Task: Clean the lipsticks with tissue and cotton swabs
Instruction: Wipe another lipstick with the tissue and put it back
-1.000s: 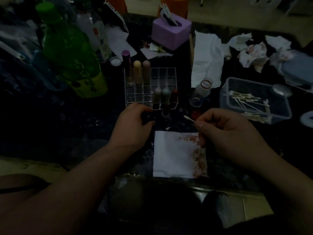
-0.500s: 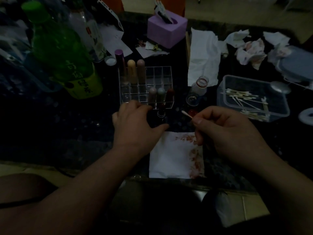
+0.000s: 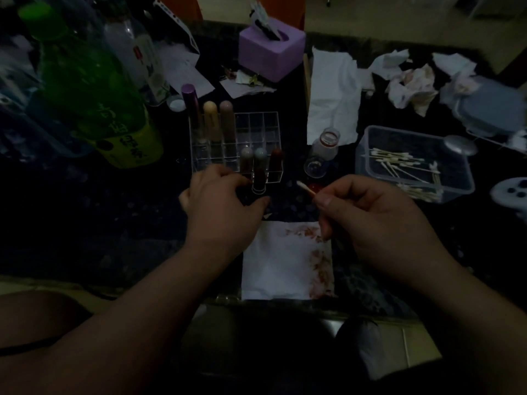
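Left hand (image 3: pixel 225 203), spread flat a moment ago, now curls around the upright lipstick (image 3: pixel 259 179) at the tissue's (image 3: pixel 273 269) 12 o'clock; right hand (image 3: pixel 370 220) pinches a cotton swab (image 3: pixel 305 188), cleaning looks imminent

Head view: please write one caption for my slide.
Left hand holds a lipstick; right hand pinches a cotton swab near stained tissue.

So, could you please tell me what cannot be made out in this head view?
All in the head view.
The left hand: whether it grips the lipstick; the hand itself and the dim light hide the base.
The cotton swab: its lower end hidden inside the right hand; any stain on its tip is too small to tell.
The tissue: its far left corner lies behind the left hand.
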The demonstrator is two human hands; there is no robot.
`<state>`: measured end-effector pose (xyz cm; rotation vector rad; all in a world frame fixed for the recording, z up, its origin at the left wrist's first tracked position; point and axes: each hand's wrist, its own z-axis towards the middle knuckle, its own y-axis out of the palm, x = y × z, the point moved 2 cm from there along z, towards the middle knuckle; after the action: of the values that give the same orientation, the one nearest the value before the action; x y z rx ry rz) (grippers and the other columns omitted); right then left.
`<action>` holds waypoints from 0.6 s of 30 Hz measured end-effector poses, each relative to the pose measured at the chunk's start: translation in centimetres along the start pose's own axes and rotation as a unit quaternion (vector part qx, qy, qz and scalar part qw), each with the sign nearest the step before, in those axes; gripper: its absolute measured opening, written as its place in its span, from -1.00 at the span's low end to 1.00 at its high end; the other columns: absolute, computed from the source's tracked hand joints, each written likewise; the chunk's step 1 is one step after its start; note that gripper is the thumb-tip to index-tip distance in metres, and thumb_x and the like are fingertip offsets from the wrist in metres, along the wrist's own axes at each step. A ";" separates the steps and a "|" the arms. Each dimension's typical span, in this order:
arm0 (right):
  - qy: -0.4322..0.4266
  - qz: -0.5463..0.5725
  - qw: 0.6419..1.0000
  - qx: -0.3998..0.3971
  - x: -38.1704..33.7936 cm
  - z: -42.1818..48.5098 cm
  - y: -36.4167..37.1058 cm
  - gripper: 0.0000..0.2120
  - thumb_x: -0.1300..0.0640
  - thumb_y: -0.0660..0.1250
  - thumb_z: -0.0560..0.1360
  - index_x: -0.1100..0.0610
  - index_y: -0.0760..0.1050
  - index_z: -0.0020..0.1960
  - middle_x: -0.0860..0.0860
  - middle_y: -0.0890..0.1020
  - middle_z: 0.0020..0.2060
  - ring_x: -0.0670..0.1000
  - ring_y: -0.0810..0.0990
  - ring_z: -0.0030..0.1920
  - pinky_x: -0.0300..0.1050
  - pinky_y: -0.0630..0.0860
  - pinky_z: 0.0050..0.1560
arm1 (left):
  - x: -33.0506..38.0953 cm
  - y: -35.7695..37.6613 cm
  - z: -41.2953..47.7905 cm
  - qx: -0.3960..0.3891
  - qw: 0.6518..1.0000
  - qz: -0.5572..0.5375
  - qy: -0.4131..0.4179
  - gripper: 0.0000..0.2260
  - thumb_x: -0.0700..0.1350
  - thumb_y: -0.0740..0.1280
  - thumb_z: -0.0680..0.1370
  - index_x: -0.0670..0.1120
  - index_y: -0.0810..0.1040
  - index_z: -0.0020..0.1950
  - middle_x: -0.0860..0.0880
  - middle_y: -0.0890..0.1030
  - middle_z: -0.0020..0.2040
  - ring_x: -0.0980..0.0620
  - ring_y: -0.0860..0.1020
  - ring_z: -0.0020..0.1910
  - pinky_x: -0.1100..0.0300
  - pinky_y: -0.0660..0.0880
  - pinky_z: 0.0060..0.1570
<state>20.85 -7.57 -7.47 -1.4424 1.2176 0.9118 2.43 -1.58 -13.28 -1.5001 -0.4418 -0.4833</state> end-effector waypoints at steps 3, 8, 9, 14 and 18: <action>-0.027 0.010 0.999 0.025 -0.5 -0.3 -0.4 -0.87 0.20 0.38 0.53 0.10 0.62 -0.20 0.05 0.62 -0.41 -0.15 0.48 -0.49 -0.36 0.38 -0.44 | 1.3 -2.8 -0.5 0.011 0.990 -0.139 -0.005 -0.84 0.04 0.51 0.44 0.12 0.57 -0.07 0.20 0.57 -0.02 0.34 0.51 0.01 0.37 0.44 0.13; -0.078 0.094 0.991 0.046 -1.9 -1.1 -0.3 -0.93 0.14 0.52 0.38 0.02 0.64 -0.24 0.10 0.57 -0.42 0.04 0.48 -0.45 -0.17 0.43 -0.42 | 2.5 -5.3 -2.1 -0.133 0.877 -0.447 -0.117 -0.76 -0.19 0.55 0.36 -0.12 0.57 -0.05 -0.11 0.71 -0.22 0.00 0.69 -0.30 0.19 0.58 -0.26; -0.086 0.109 0.990 0.041 -2.3 -1.3 -0.1 -0.93 0.15 0.50 0.37 0.02 0.64 -0.25 0.16 0.53 -0.43 0.09 0.45 -0.46 -0.15 0.42 -0.43 | 2.7 -5.2 -2.7 -0.164 0.831 -0.511 -0.145 -0.71 -0.20 0.52 0.31 -0.17 0.55 -0.02 -0.18 0.71 -0.22 -0.09 0.68 -0.32 0.13 0.59 -0.28; -0.112 0.141 0.983 0.013 -3.6 -2.5 0.9 -0.88 0.22 0.48 0.38 0.04 0.63 -0.28 0.23 0.50 -0.42 0.17 0.37 -0.43 -0.10 0.37 -0.43 | 3.4 -4.6 -4.4 -0.275 0.711 -0.628 -0.158 -0.57 -0.23 0.49 0.37 -0.34 0.55 0.19 -0.26 0.68 -0.10 -0.10 0.64 -0.31 0.11 0.60 -0.25; -0.138 0.123 0.982 0.021 -3.8 -2.7 1.0 -0.89 0.23 0.41 0.40 0.07 0.59 -0.28 0.26 0.47 -0.42 0.29 0.31 -0.46 -0.04 0.35 -0.41 | 3.3 -5.3 -4.7 -0.277 0.688 -0.653 -0.152 -0.56 -0.26 0.44 0.41 -0.38 0.51 0.25 -0.27 0.68 -0.09 -0.12 0.64 -0.30 0.10 0.60 -0.24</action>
<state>18.92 -9.38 -3.53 -1.1035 1.2113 1.2049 2.15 -6.40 -7.20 -1.6233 -1.8087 -1.6044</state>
